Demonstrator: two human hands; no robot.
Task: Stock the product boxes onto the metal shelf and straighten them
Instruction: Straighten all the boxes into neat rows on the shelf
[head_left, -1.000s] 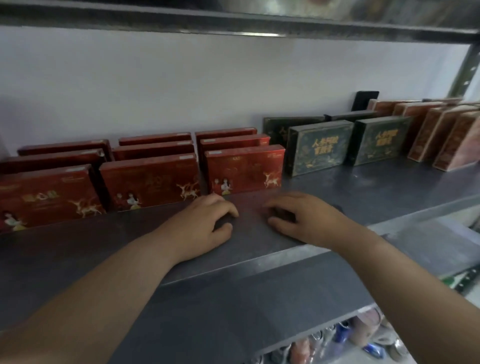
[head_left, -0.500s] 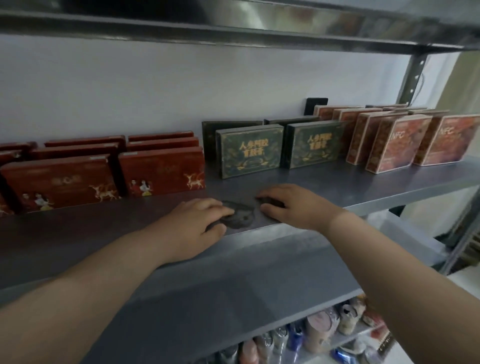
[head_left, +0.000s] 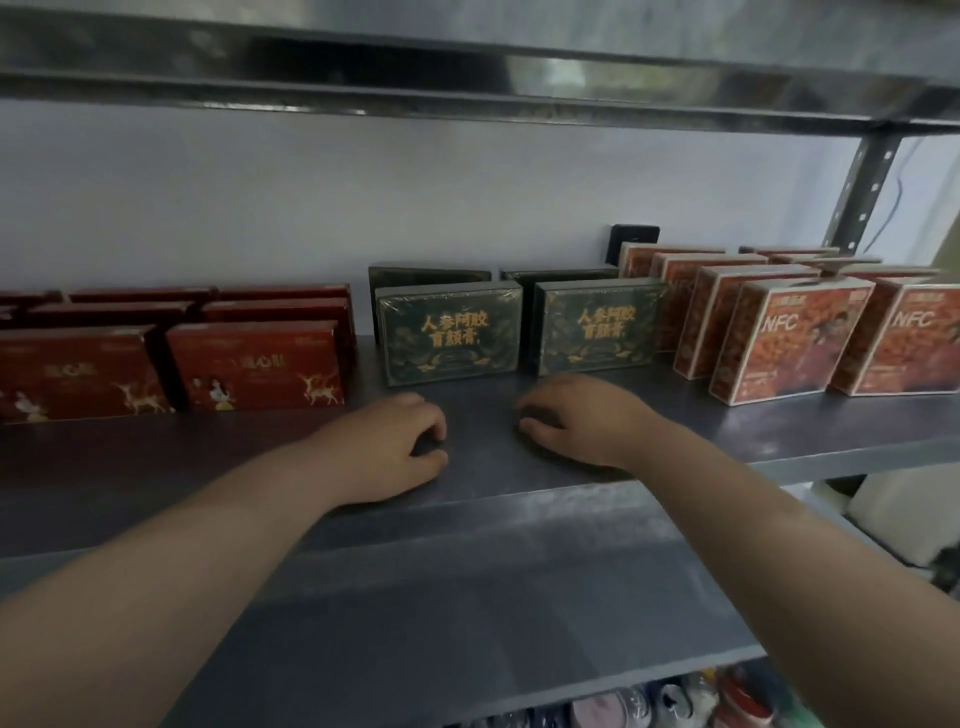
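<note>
Shelf: a grey metal shelf (head_left: 519, 571) runs across the frame, with another metal shelf (head_left: 467, 67) along the top and a white wall (head_left: 311, 197) behind.
Red boxes: the red boxes (head_left: 254, 364) stand at the left of the frame on their long edges. Their long axis runs left to right, and the printed fronts face the camera. They stand in rows about three deep, back toward the wall.
Green boxes: the two front green boxes (head_left: 447, 335) stand at the centre, side by side with a gap between them. They also lie long side left to right, with the gold lettering facing forward. Another sits behind each.
Orange boxes: the orange boxes (head_left: 789, 343) marked NFC fill the right of the frame in rows receding toward the wall, fronts facing forward. Their long axis is hard to tell.
Left hand: the left hand (head_left: 395, 447) rests knuckles up on the bare shelf just in front of the left green box. Its fingers are loosely curled, with nothing seen in them.
Right hand: the right hand (head_left: 576, 421) rests likewise in front of the right green box. Its fingers are bent and point left, and it touches no box.
Between the hands: a strip of bare shelf.
Post: a perforated upright post (head_left: 862, 192) stands at the upper right.
Black object: a small black object (head_left: 634, 236) is against the wall behind the orange boxes.
</note>
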